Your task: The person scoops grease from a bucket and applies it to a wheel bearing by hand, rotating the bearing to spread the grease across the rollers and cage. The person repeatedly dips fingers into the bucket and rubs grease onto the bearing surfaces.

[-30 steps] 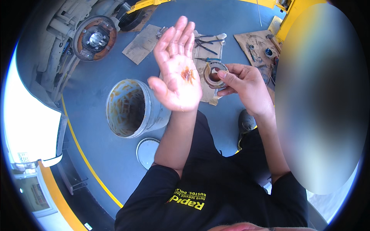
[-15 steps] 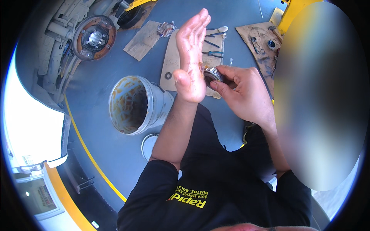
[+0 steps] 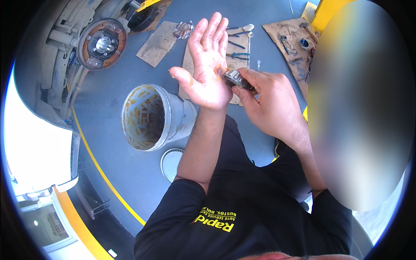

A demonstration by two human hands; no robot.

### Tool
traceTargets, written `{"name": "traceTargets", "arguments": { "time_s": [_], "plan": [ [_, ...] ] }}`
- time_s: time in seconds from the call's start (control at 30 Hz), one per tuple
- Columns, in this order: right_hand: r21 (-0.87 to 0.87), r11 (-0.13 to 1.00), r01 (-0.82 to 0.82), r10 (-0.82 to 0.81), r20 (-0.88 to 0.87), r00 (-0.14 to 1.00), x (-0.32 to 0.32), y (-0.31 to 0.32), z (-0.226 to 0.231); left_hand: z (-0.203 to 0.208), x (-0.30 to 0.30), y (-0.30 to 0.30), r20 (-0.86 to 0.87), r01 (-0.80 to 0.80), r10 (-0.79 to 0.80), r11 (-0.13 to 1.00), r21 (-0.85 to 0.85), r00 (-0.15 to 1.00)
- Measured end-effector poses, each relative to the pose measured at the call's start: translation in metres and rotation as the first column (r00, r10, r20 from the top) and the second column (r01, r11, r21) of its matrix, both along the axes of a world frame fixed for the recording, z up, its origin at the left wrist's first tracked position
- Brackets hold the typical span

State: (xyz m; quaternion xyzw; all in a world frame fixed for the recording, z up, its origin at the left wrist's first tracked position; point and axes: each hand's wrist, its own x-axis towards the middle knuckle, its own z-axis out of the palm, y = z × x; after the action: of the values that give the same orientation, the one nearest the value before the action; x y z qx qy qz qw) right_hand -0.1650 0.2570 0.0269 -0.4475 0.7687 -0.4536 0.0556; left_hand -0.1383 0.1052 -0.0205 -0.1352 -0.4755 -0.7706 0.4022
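My left hand (image 3: 210, 69) is held palm up with its fingers stretched out. A smear of amber grease (image 3: 219, 71) lies on that palm, close to its right edge. Between the thumb and fingers of my right hand (image 3: 271, 97) is a metal roller bearing (image 3: 236, 79), tilted, with its rollers showing. One rim of the bearing is against the left palm at the grease. My right fingertips are partly hidden behind the bearing.
A white bucket (image 3: 174, 119) with grease-streaked inner walls stands left of my left forearm, a round lid (image 3: 171, 164) beside it. Pliers (image 3: 238, 56) and other tools lie on cardboard ahead. A brake assembly (image 3: 102, 44) is at the upper left. More cardboard (image 3: 291, 56) with parts lies right.
My left hand has turned from edge-on to palm up, showing the grease. My right hand has shifted slightly left with the bearing, whose rollers now face the palm more.
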Motion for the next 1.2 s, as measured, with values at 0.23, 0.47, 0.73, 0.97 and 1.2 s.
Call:
{"name": "traceTargets", "arguments": {
  "time_s": [0.23,0.47,0.73,0.97,1.2],
  "plan": [
    [0.009,0.998,-0.065,0.056,0.412,0.910,-0.019,0.001,0.000,0.002,0.001,-0.007,0.033,-0.071,0.069,0.996,0.051,0.997],
    [-0.011,0.987,-0.159,0.147,0.449,0.881,-0.027,0.003,-0.003,-0.004,-0.006,-0.014,0.133,-0.066,0.069,0.997,-0.027,0.989],
    [-0.044,0.993,-0.113,0.121,0.426,0.897,-0.024,-0.002,-0.016,0.000,-0.003,-0.018,0.157,-0.133,0.154,0.982,-0.138,0.976],
    [0.063,0.993,-0.102,0.080,0.279,0.957,-0.014,-0.006,-0.008,0.003,-0.004,-0.015,0.108,-0.186,0.239,0.913,-0.364,0.965],
    [0.047,0.996,-0.070,0.056,0.251,0.966,-0.018,-0.006,-0.008,0.004,0.000,-0.004,0.111,-0.145,0.203,0.910,-0.388,0.973]
  ]
}}
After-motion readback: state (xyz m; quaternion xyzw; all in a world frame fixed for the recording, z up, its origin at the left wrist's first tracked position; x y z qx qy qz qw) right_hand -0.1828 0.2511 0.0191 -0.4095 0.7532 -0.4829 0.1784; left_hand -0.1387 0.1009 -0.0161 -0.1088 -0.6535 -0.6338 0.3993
